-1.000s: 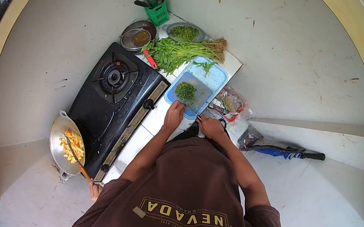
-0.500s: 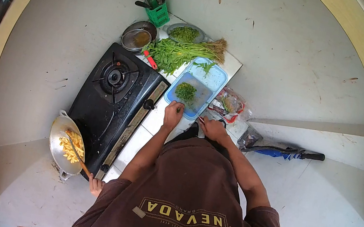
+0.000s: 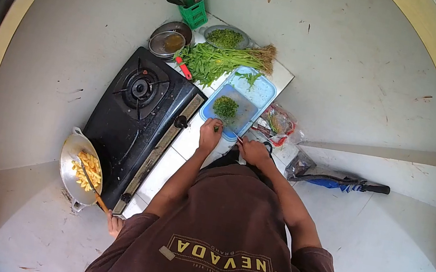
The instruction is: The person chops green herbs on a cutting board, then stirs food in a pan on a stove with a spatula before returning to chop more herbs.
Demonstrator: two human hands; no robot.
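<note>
My left hand point(image 3: 210, 136) is closed at the near edge of a blue plastic tray point(image 3: 267, 91), with bits of green leaf showing at its fingers. My right hand point(image 3: 255, 152) grips a small knife point(image 3: 239, 138), its thin blade pointing toward the tray's near edge; most of the handle is hidden in my fist. A heap of chopped greens point(image 3: 225, 107) lies on the tray's flat inner surface, just beyond my left hand. Several loose leaves point(image 3: 249, 78) rest at the tray's far end.
Left of me stands a black gas stove point(image 3: 118, 113). Another person's hand point(image 3: 114, 225) holds a wooden-handled spatula point(image 3: 98, 198) in a wok point(image 3: 68, 160) of yellow pieces. Rooted leafy stems point(image 3: 219, 62), a red-handled tool point(image 3: 184, 68) and a green utensil basket point(image 3: 195, 15) are behind.
The view has shifted slightly. My hands stay at the tray's near edge, and the spatula in the wok has moved a little.
</note>
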